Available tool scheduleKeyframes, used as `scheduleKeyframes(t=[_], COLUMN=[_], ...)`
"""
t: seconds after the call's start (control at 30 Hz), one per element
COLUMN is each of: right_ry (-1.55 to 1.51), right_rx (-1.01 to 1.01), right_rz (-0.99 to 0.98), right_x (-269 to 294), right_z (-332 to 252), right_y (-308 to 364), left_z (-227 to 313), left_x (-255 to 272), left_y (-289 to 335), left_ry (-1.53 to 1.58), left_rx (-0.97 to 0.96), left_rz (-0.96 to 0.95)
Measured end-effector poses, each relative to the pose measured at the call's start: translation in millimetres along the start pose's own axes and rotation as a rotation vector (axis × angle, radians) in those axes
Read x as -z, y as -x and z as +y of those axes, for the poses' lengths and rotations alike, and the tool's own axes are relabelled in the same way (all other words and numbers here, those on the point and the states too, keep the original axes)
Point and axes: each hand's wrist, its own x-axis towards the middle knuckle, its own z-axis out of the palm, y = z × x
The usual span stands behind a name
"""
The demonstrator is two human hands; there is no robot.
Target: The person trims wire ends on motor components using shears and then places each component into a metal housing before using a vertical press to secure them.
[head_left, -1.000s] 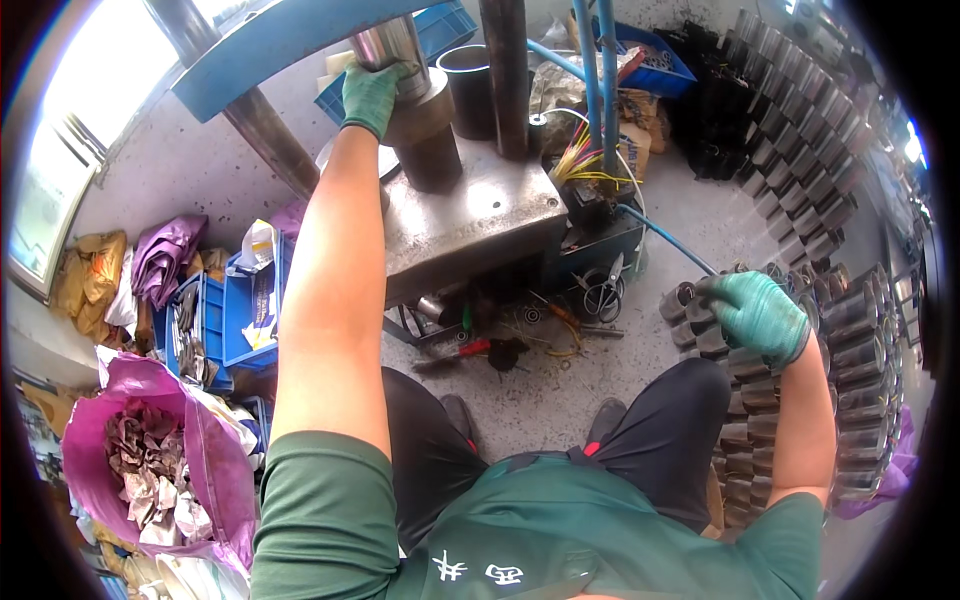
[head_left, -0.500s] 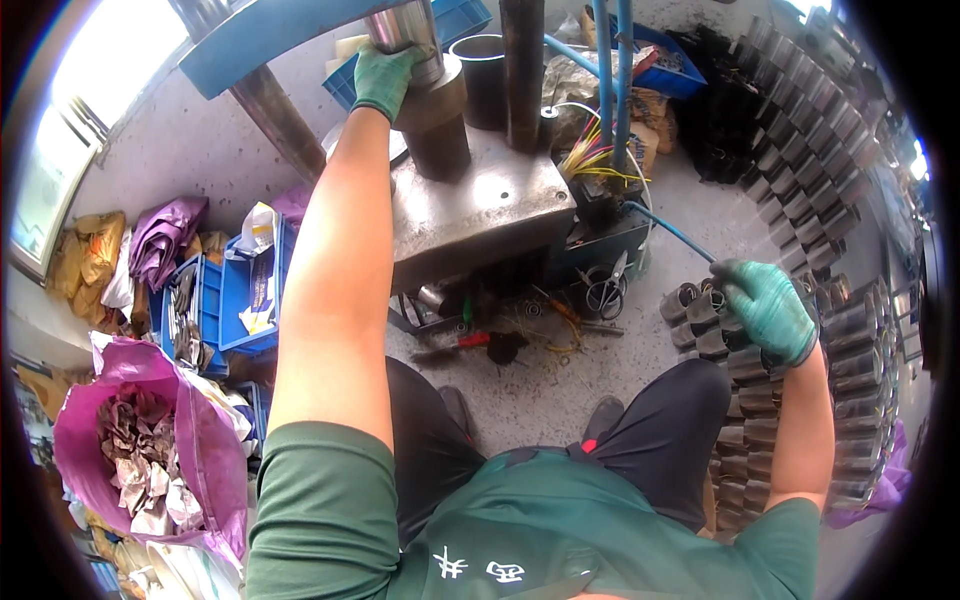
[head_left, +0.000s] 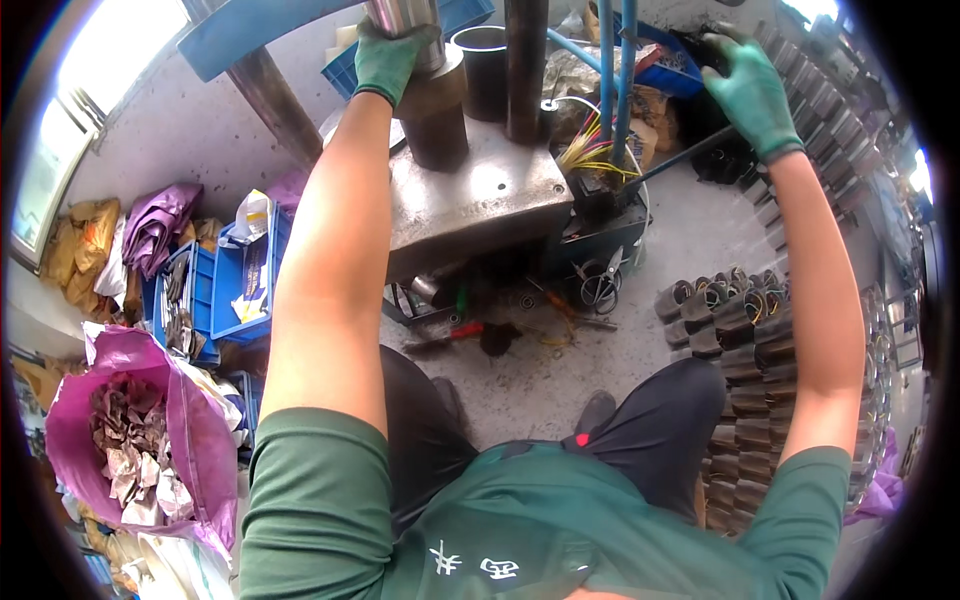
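Gripping a shiny steel cylinder (head_left: 402, 12) above the grey steel block (head_left: 480, 208) is the green-gloved left hand (head_left: 387, 66); right of that block, the green-gloved right hand (head_left: 753, 98) is holding fingers half-curled by a dark rod (head_left: 690, 156), grip unclear.

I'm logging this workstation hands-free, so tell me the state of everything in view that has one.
Left hand, gloved, closed around the shiny cylinder.
Right hand, gloved, raised, open; contact with the rod unclear.
Rod, angled toward the right hand.
Purple sack, open, with crumpled paper inside.
Black bucket, open-topped.
Blue bin, open, a packet inside.
Wires, loosely spread.
Scissors, too small to tell whether open.
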Motion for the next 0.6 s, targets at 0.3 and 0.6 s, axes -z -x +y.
scheduleKeyframes(t=[0.3,0.6], right_ry=[0.094,-0.093], right_rx=[-0.201,-0.154], right_rz=[-0.164,-0.185], right_x=[0,31], right_z=[-12,-19], right_y=[-14,16], left_z=[24,34], left_x=[14,57], left_y=[40,214], left_ry=[0.206,1.083], left_rx=[0.021,0.545], left_rz=[-0.035,0.207])
